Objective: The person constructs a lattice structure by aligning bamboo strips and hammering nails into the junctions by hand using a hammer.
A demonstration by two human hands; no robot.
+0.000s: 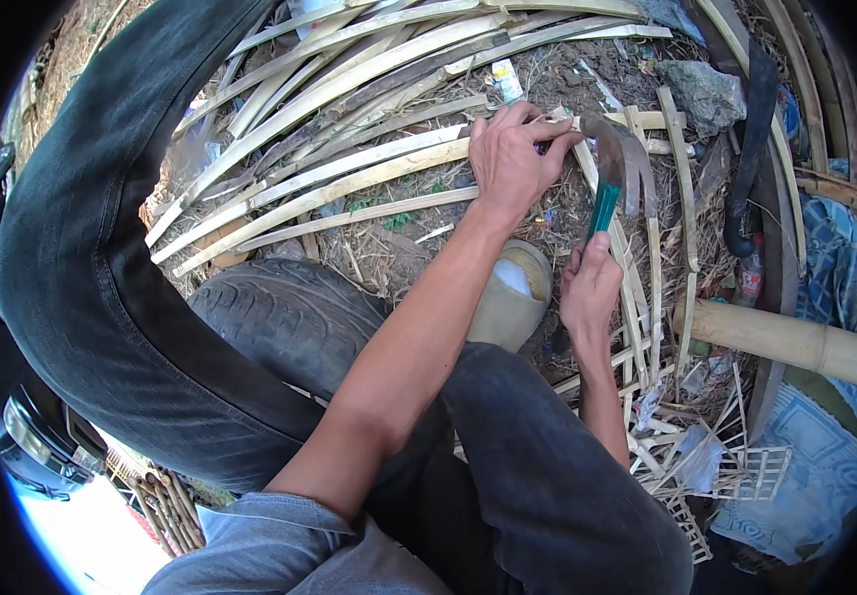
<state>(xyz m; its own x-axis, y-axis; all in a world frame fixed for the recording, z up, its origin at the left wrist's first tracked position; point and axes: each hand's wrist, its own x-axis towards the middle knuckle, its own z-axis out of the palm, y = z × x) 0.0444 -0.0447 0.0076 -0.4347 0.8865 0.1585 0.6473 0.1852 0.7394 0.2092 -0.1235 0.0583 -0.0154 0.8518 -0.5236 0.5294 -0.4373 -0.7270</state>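
Note:
In my right hand (592, 283) is a knife with a green handle (603, 205) and a broad, curved, rust-brown blade (604, 147). The blade points away from me, its upper end beside the fingertips of my left hand (518, 159). That hand is closed, its thumb and fingers pinching the far end of a pale bamboo strip (585, 164). The strip runs down past the blade toward my right hand. Long split bamboo strips (349, 174) lie on the ground left of my left hand, some ending under it. What its other fingers touch is hidden.
A worn tyre (285, 307) lies by my shoe (513, 297). At the right are a grey rock (703, 97), a thick bamboo pole (795, 342) and blue patterned cloth (795, 476). Woven bamboo lattice (756, 474) lies near my knee. More strips (686, 198) stand right of the knife.

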